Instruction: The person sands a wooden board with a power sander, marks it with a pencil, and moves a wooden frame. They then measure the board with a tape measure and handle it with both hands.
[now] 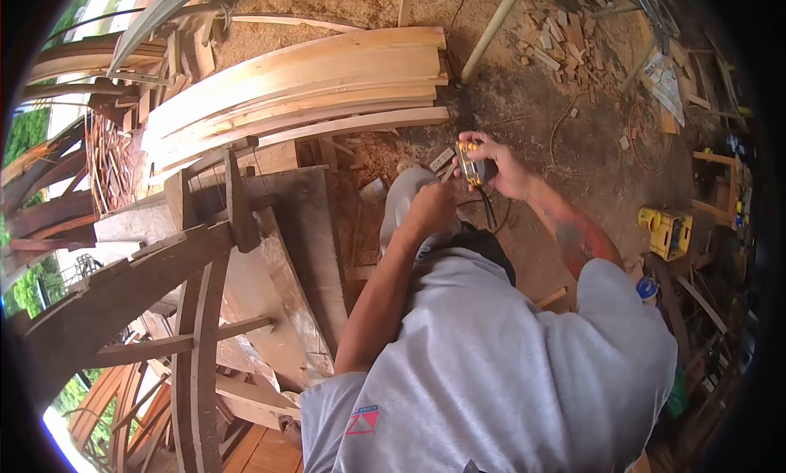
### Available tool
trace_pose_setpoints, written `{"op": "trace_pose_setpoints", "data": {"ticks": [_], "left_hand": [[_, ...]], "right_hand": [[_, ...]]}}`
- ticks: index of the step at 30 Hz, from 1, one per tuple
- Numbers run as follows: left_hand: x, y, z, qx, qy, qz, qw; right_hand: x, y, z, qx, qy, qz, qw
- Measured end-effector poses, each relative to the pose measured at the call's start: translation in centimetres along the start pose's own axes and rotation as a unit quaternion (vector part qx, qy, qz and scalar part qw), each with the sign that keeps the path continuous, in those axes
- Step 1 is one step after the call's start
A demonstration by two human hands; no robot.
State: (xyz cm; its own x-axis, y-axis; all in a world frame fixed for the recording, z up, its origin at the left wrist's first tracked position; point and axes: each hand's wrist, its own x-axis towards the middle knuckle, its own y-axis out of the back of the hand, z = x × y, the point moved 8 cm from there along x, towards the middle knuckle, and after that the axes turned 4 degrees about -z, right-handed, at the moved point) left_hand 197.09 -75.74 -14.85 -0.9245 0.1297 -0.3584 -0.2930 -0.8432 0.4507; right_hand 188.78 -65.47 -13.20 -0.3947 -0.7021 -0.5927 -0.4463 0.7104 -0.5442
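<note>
My right hand [506, 166] grips a yellow-and-black tape measure [472, 165], held up in front of my body with the fingers round its edge. A dark strap [489, 211] hangs below it. Closer to me, my left hand [434, 208] is closed beside my raised grey trouser leg [401, 199]. Whatever its fingers hold, if anything, is hidden from view. The two hands are apart. Just beyond the left hand, a small light block with markings [443, 158] lies near the tape measure.
Stacked pale planks [303, 80] lie ahead to the left. A wooden frame of dark beams [131, 276] stands at my left, by leaning boards [270, 285]. Wood offcuts [565, 43] are heaped ahead right. A yellow crate [670, 234] sits at my right, and a cable [557, 133] crosses the floor.
</note>
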Motion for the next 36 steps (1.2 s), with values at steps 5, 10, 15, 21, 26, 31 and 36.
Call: {"op": "trace_pose_setpoints", "data": {"ticks": [5, 10, 15, 21, 26, 31, 36], "left_hand": [[-11.2, 4.7, -9.1, -0.198, 0.171, 0.136, 0.955], [-27.6, 10.6, -11.7, -0.317, 0.193, 0.28, 0.885], [-43.5, 11.2, -14.3, -0.392, 0.142, 0.519, 0.746], [-60.6, 10.6, -7.6, -0.275, -0.022, 0.836, 0.475], [-69.6, 6.0, -0.6, -0.153, -0.066, 0.914, 0.37], [-73.9, -1.6, -1.9, -0.145, 0.018, 0.949, 0.279], [-71.9, -8.8, -11.6, -0.26, 0.183, 0.935, 0.157]], "right_hand": [[-2.7, 5.0, 8.6, -0.152, -0.063, 0.104, 0.981], [-3.6, 4.9, 10.0, -0.272, -0.07, 0.172, 0.944], [1.6, -11.2, 5.0, -0.433, 0.06, -0.006, 0.899], [11.6, -28.9, 15.4, -0.539, 0.018, -0.262, 0.8], [14.3, -33.7, 20.0, -0.651, 0.146, -0.304, 0.68], [15.0, -32.3, 15.3, -0.71, 0.169, -0.222, 0.646], [9.7, -39.5, 1.3, -0.464, 0.347, -0.218, 0.785]]}}
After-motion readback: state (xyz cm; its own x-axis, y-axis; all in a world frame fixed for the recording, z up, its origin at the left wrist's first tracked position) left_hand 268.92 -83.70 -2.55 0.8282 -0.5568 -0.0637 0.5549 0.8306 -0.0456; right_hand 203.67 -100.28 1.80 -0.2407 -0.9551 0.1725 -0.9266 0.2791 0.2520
